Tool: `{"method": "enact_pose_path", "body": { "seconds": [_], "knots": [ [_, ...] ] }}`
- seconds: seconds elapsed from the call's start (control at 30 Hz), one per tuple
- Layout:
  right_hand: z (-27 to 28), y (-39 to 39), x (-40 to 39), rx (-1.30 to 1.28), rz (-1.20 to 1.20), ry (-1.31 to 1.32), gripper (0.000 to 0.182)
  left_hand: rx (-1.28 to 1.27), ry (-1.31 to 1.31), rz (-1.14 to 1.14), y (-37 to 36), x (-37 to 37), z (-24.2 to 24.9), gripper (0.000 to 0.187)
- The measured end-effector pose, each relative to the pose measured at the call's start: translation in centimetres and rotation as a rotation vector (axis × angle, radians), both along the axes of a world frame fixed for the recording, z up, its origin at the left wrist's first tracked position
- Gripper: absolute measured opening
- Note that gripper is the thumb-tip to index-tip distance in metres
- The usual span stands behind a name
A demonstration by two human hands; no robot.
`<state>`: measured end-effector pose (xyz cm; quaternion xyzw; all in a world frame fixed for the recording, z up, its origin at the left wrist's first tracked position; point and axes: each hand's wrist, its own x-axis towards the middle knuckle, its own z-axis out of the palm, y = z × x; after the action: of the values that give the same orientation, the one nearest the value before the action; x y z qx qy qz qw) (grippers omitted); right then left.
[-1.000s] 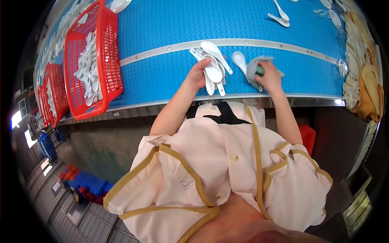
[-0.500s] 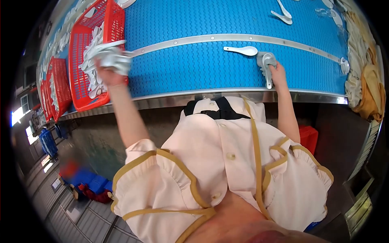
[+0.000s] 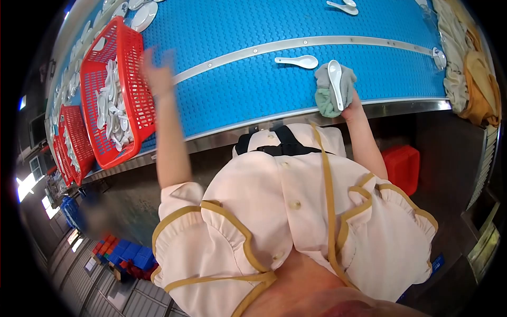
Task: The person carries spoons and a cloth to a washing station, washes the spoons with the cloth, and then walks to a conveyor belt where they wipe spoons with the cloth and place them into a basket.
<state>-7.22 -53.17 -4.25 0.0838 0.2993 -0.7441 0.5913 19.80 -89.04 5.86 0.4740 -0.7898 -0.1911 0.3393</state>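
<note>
My left hand (image 3: 159,76), smeared by motion, is just right of a red plastic basket (image 3: 138,84). Its fingers look apart, with nothing visible in them. Inside the basket lie several white soup spoons (image 3: 112,103). On the right, my right hand (image 3: 353,107) grips a grey-green cloth (image 3: 325,98) at the near edge of the blue belt. One white soup spoon (image 3: 335,82) lies on the cloth, bowl away from me, handle end by my fingers. Left of the cloth, another soup spoon (image 3: 298,62) rests on the belt.
A metal strip (image 3: 280,45) crosses the blue belt (image 3: 232,90). Farther off lie more spoons (image 3: 344,7), with white plates (image 3: 144,17) beyond the basket. More red baskets (image 3: 79,138) stand at far left. Cloths (image 3: 478,74) hang at the right end.
My left hand held a bunch of white spoons over the basket; now it is right of the basket without them. In my right hand the cloth has spread out under the spoon. The view has shifted.
</note>
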Motion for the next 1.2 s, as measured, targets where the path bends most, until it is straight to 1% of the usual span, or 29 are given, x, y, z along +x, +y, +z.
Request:
{"method": "enact_pose_path", "body": {
  "seconds": [0.03, 0.07, 0.1, 0.13, 0.17, 0.2, 0.23, 0.3, 0.33, 0.37, 0.43, 0.47, 0.53, 0.57, 0.6, 0.63, 0.67, 0.7, 0.77, 0.8, 0.87, 0.9, 0.93, 0.97, 1.03, 1.07, 1.1, 1.17, 1.2],
  "knots": [
    [0.0, -0.1, 0.0, 0.002, 0.002, 0.004, 0.032, -0.103, -0.15, -0.106, 3.7, -4.0, -2.3, 0.041],
    [0.1, -0.2, 0.0, 0.016, 0.003, 0.02, 0.031, 0.12, -0.084, -0.249, 7.4, -7.8, -3.3, 0.044],
    [0.1, -0.2, -0.1, 0.033, 0.002, 0.035, 0.031, 0.211, -0.222, -0.344, 9.4, -10.6, -5.9, 0.046],
    [0.3, -0.3, -0.1, 0.019, -0.004, 0.034, 0.031, 0.138, -0.317, -0.439, 11.5, -12.8, -7.6, 0.051],
    [0.2, -0.2, -0.3, 0.027, -0.008, 0.036, 0.031, 0.206, -0.495, -0.513, 13.1, -14.8, -7.7, 0.05],
    [0.1, -0.1, -0.5, 0.006, 0.001, 0.049, 0.033, 0.274, -0.675, -0.587, 14.1, -16.1, -7.8, 0.049],
    [0.1, 0.0, -0.7, -0.017, 0.01, 0.06, 0.035, 0.279, -0.672, -0.594, 14.6, -16.5, -8.3, 0.049],
    [0.7, -0.1, -0.8, -0.001, -0.007, 0.054, 0.036, 0.465, -0.773, -0.641, 15.3, -16.8, -9.6, 0.04],
    [1.5, -0.4, -0.7, 0.049, -0.03, 0.092, 0.036, 0.49, -0.789, -0.652, 15.6, -16.4, -9.1, 0.032],
    [2.0, -0.8, -0.5, 0.095, -0.057, 0.129, 0.035, 0.483, -0.796, -0.658, 15.9, -15.9, -8.7, 0.032],
    [2.2, -1.6, -0.4, 0.046, -0.005, 0.182, 0.038, 1.336, -0.148, -0.483, 16.6, -15.2, -7.7, 0.027],
    [2.5, -2.4, 0.0, 0.127, 0.026, 0.275, 0.042, 1.327, -0.155, -0.498, 17.3, -15.1, -6.9, 0.027],
    [3.8, -4.3, 1.5, 0.216, 0.127, 0.685, 0.045, 1.611, 0.314, -0.322, 18.6, -15.0, -4.9, 0.023],
    [4.0, -5.2, 1.8, 0.247, 0.22, 0.931, 0.047, 1.611, 0.31, -0.337, 18.7, -14.8, -4.6, 0.023],
    [4.2, -5.9, 1.9, 0.25, 0.211, 0.937, 0.047, 1.574, 0.274, -0.311, 18.2, -14.4, -4.5, 0.021],
    [4.2, -6.5, 1.8, 0.169, 0.254, 0.802, 0.049, 1.538, 0.241, -0.282, 17.6, -13.9, -4.4, 0.02],
    [4.2, -7.0, 1.4, 0.087, 0.297, 0.665, 0.051, 1.558, 0.335, -0.255, 16.8, -13.4, -4.4, 0.019],
    [3.9, -7.2, 0.5, 0.087, 0.296, 0.671, 0.051, 1.575, 0.43, -0.227, 15.8, -12.7, -4.4, 0.017],
    [2.2, -7.2, -2.3, 0.049, 0.312, 0.8, 0.051, 1.368, 0.471, -0.173, 13.1, -10.5, -4.5, 0.014],
    [0.9, -6.6, -3.9, 0.013, 0.158, 0.619, 0.048, 1.249, 0.478, -0.102, 11.5, -9.1, -3.8, 0.015],
    [-0.3, -5.9, -9.9, 0.104, 0.147, 0.886, 0.046, 1.023, 0.582, -0.03, 7.6, -5.2, -2.0, 0.017],
    [-1.3, -5.6, -13.2, 0.191, 0.142, 1.049, 0.045, 0.882, 0.478, 0.021, 4.9, -2.4, -1.0, 0.017],
    [-2.2, -5.4, -16.7, 0.22, 0.063, 1.049, 0.046, 0.722, 0.455, -0.004, 2.2, 0.6, 0.0, 0.017],
    [-3.0, -5.2, -20.2, 0.248, -0.016, 1.049, 0.046, 0.591, 0.383, 0.174, 0.0, 2.5, 1.7, 0.017],
    [-0.3, -6.9, -23.3, 0.285, -0.226, 0.787, 0.04, 0.54, 0.348, 0.276, -6.1, 9.6, 3.6, 0.023],
    [1.8, -8.3, -24.1, 0.404, -0.289, 0.76, 0.035, 0.556, 0.35, 0.336, -8.6, 12.7, 4.1, 0.026],
    [1.3, -9.3, -25.1, 0.397, -0.285, 0.76, 0.035, 0.515, 0.349, 0.466, -9.5, 13.8, 4.8, 0.039],
    [-0.5, -11.8, -28.1, 0.66, -0.168, 1.101, 0.041, 0.115, 0.052, 0.72, -12.5, 17.2, 3.1, 0.055],
    [-2.0, -13.1, -29.4, 0.652, -0.169, 1.099, 0.041, 0.107, 0.053, 0.722, -12.3, 16.9, 2.7, 0.055]
  ]
}}
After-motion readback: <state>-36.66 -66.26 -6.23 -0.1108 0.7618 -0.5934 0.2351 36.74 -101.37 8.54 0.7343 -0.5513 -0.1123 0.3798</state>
